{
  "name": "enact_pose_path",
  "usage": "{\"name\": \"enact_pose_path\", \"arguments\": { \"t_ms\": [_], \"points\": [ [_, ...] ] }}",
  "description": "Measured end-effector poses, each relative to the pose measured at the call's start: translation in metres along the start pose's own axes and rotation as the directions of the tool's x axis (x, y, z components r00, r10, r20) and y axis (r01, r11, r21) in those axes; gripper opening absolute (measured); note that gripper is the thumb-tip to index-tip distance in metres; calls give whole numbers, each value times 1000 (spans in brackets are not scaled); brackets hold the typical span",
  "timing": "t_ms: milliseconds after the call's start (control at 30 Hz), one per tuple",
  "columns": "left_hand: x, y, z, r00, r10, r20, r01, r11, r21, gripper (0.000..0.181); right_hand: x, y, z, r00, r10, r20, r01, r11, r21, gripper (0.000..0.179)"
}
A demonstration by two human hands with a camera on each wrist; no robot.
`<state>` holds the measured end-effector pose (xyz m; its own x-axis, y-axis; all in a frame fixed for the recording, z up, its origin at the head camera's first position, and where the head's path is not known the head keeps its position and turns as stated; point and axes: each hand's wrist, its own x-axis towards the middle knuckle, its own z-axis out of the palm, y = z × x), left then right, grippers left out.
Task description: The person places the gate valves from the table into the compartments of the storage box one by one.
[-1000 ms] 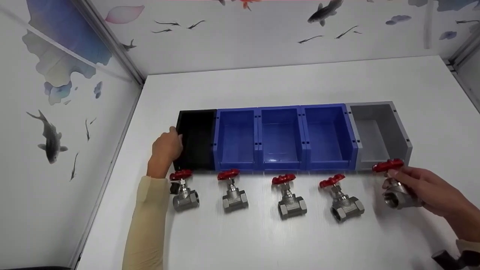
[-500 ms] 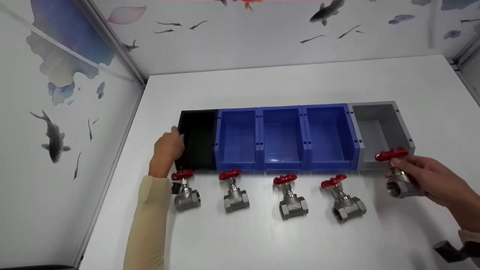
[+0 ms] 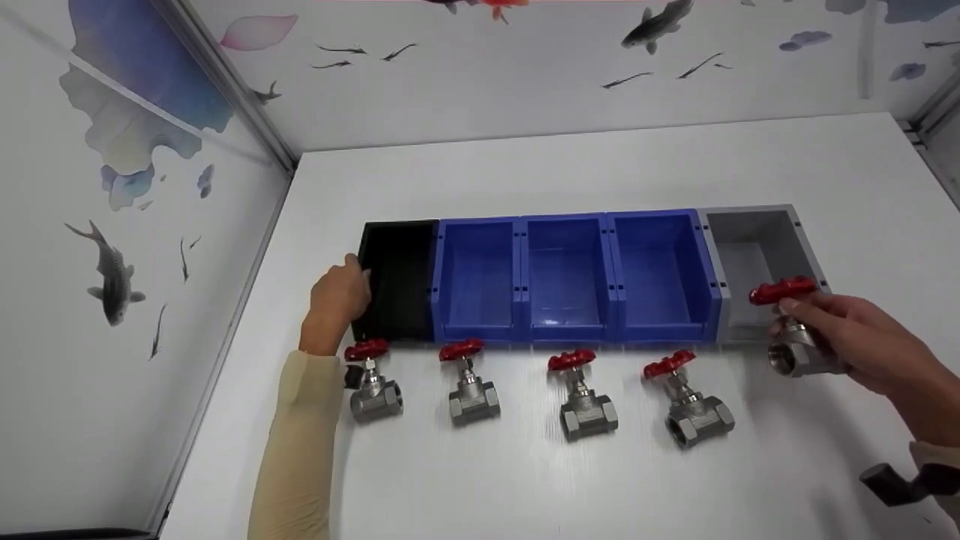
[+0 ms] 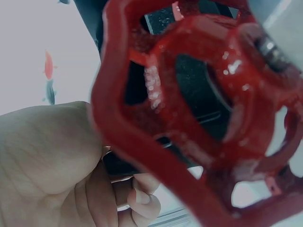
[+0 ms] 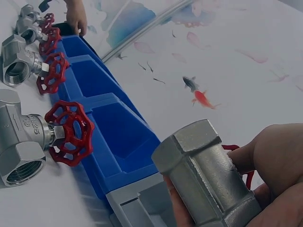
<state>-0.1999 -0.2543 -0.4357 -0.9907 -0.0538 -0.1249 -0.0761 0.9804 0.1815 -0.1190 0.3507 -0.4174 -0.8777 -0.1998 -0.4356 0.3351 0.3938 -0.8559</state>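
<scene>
My right hand (image 3: pixel 874 337) grips a steel valve (image 3: pixel 799 349) with a red handwheel, raised at the front of the grey bin (image 3: pixel 810 244). In the right wrist view that valve's hexagonal body (image 5: pixel 208 175) fills the lower right, fingers round it. On the far left, my left hand (image 3: pixel 339 296) holds the side wall of the black bin (image 3: pixel 397 281). The left wrist view shows curled fingers (image 4: pixel 142 203) at the bin's edge, partly behind a large red handwheel (image 4: pixel 165 118). Several more valves lie in a row before the bins, such as this valve (image 3: pixel 697 412) nearest the right hand.
Between the black and grey bins stand three blue bins (image 3: pixel 480 330), side by side. All sit on a white table (image 3: pixel 525 487). White panels (image 3: pixel 465 97) with painted fish close off the back and left.
My right hand has lifted the valve up and toward the grey bin, its handwheel now overlapping the bin's front. The left hand stays on the black bin; the view shifted slightly.
</scene>
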Motion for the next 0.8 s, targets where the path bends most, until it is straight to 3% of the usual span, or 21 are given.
{"name": "enact_pose_path", "arguments": {
  "t_ms": [200, 500, 600, 800],
  "points": [
    [1, 0, 0, 1000, -2, 22, 2, 1000, -1, 40, 4, -6, 0, 1000, -1, -23, 0, 1000, -22, 64],
    [3, -4, 0, 990, 3, 141, -1, 1000, -12, 51, 12, -15, -1, 999, 5, -51, -5, 1000, 0, 53],
    [4, -6, 1, 988, 16, 153, -10, 999, -37, 50, 14, -16, -1, 998, -14, -65, 13, 1000, -25, 49],
    [5, -8, 4, 987, 28, 157, -19, 998, -59, 46, 21, -19, -1, 994, -22, -104, 14, 997, -77, 61]
  ]
}}
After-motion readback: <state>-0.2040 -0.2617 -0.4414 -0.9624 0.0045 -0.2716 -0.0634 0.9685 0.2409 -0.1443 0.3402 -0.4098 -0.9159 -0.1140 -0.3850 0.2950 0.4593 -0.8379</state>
